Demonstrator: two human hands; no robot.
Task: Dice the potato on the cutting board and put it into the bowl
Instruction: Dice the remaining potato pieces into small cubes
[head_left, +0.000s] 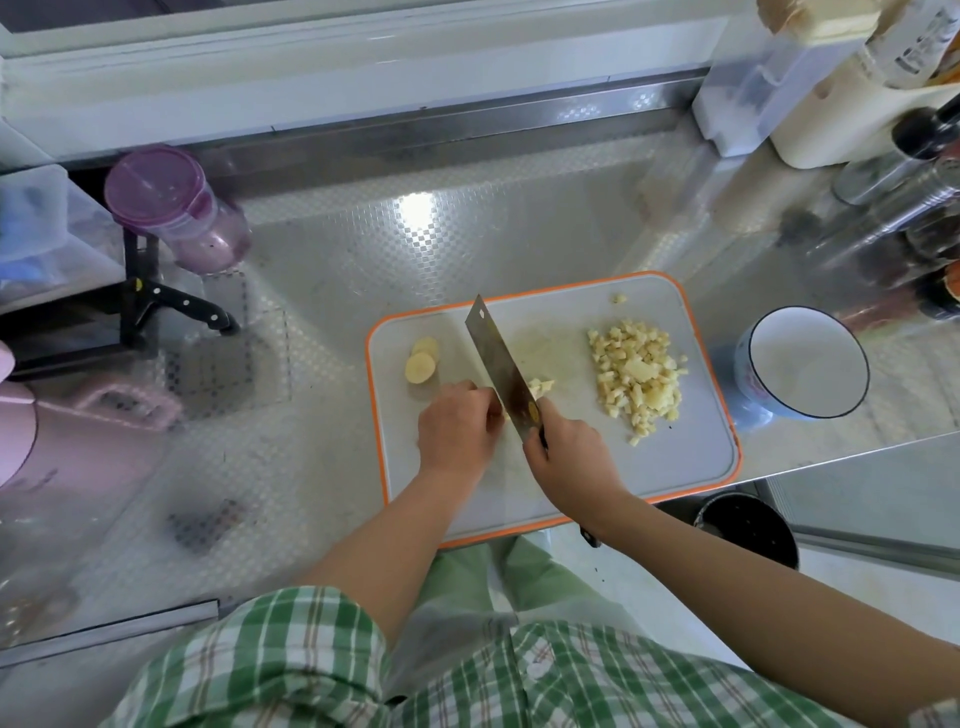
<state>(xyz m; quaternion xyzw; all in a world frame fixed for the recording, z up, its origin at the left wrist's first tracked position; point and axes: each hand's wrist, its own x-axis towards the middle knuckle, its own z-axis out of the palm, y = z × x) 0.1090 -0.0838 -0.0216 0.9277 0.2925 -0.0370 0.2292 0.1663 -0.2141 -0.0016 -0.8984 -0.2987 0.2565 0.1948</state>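
Orange-edged cutting board (696, 457) holds diced potato (636, 374) heaped near the bowl (750, 384). I see the right hand (569, 452) wrapped round the cleaver (501, 364) handle; the left hand (457, 426), fingers curled, seems to pin a potato piece (505, 415) against the blade.

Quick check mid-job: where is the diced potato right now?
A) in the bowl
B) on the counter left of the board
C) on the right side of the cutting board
C: the diced pile lies on the right side of the cutting board, and the bowl beside it holds no potato.
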